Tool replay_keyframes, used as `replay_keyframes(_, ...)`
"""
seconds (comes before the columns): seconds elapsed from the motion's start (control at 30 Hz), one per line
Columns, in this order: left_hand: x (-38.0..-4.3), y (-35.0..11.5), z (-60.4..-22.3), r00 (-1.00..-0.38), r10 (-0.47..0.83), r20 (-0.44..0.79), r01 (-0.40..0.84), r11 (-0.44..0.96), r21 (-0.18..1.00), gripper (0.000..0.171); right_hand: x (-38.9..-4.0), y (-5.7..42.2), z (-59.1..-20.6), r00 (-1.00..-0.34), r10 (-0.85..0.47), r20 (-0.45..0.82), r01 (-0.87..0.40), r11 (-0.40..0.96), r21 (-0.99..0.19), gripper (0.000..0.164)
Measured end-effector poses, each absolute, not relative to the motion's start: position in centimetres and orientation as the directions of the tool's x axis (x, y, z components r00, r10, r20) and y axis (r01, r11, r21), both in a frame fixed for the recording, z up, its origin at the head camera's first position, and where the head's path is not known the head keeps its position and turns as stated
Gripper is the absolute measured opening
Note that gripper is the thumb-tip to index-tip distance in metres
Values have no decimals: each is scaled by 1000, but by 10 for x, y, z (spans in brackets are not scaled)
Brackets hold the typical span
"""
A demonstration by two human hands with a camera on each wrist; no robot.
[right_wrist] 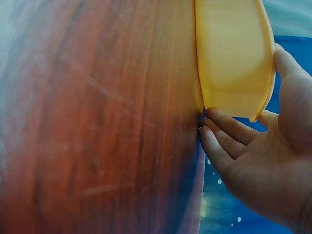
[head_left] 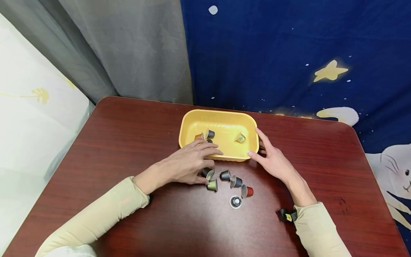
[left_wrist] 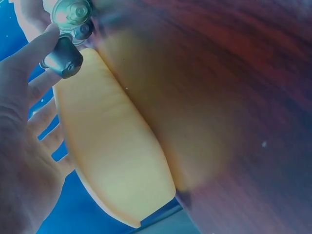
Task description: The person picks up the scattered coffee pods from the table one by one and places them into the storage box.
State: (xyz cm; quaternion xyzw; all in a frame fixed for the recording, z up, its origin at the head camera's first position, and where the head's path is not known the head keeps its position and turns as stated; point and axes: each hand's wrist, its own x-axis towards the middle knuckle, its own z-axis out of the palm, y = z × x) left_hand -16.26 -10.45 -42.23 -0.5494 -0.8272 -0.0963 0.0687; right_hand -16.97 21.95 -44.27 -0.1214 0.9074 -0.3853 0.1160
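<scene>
My left hand (head_left: 189,164) reaches over the front of a yellow plastic bin (head_left: 221,157). Its thumb and index finger pinch a dark coffee capsule (left_wrist: 67,58); the other fingers spread over the bin's front rim. By the thumb tip lies a green capsule (head_left: 212,185). My right hand (head_left: 276,160) holds the bin's front right corner, thumb on the front rim and fingers along the right end wall. Inside the bin are a gold capsule (head_left: 240,138), a dark capsule (head_left: 210,134) and an orange capsule (head_left: 198,136), with another dark one partly hidden by my left hand.
Right of my left hand, a black capsule (head_left: 225,175), a grey-blue capsule (head_left: 236,182), a red capsule (head_left: 247,191) and a silver-rimmed capsule (head_left: 236,202) sit on the brown table (head_left: 179,228). A blue curtain (head_left: 257,53) hangs behind the table's far edge.
</scene>
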Motion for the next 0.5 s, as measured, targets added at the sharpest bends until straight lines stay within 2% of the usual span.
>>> replay_keyframes(0.5, -169, -110, -402, -418, 883, 213, 909, 408, 89, 44, -170, 220, -444, -943, -315, -104, -142, 667, -732, 86)
